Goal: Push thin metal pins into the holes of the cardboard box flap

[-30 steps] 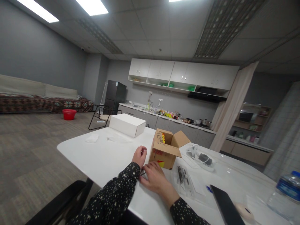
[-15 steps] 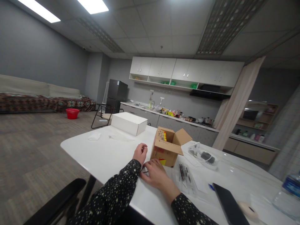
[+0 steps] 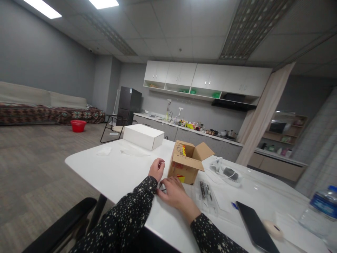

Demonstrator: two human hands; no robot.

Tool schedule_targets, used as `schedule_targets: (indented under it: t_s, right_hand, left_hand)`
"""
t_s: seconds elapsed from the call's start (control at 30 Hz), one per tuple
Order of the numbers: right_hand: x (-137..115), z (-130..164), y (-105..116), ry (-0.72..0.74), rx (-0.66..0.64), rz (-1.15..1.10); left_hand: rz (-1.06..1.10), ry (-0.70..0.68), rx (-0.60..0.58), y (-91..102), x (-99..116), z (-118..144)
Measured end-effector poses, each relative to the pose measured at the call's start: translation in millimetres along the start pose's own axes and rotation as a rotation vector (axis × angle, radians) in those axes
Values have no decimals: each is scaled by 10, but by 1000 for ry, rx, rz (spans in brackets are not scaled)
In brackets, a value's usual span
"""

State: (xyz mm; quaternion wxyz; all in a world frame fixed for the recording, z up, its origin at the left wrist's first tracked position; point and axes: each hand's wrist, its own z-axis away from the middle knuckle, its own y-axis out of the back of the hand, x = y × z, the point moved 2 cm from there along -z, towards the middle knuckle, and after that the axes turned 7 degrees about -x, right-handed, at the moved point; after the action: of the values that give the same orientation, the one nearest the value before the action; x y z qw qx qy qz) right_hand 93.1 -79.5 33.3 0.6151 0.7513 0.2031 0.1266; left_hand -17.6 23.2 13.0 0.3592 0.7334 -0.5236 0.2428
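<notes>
My left hand (image 3: 156,169) is raised a little over the white table (image 3: 116,172), fingers curled, thumb and forefinger pinched on something too small to make out. My right hand (image 3: 173,190) rests flat on the table just behind it, fingertips on a small dark thin item (image 3: 161,189). Both hands sit right in front of an open cardboard box (image 3: 187,162) with red and yellow print. Star-patterned dark sleeves cover both arms.
A closed white box (image 3: 143,136) stands at the table's far side. Clear bags of small dark parts (image 3: 205,192), a bagged cable (image 3: 226,173), a dark tablet (image 3: 254,228), a mouse (image 3: 272,229) and a water bottle (image 3: 317,212) lie to the right. A black chair arm (image 3: 59,228) is at lower left.
The hands have hardly moved. The view has drifted slightly, so the table and boxes sit a little higher in the picture.
</notes>
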Motion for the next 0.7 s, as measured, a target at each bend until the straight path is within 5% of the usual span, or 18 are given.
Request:
schedule_targets:
  t_s: [0.3,0.7]
  right_hand:
    - [59,31,-1,-10,-14,-166]
    - [-38,19,46,15,23,-97]
  left_hand:
    - [18,6,-42,-55,-11,-7]
    - [21,14,-37,-58,-1,-28]
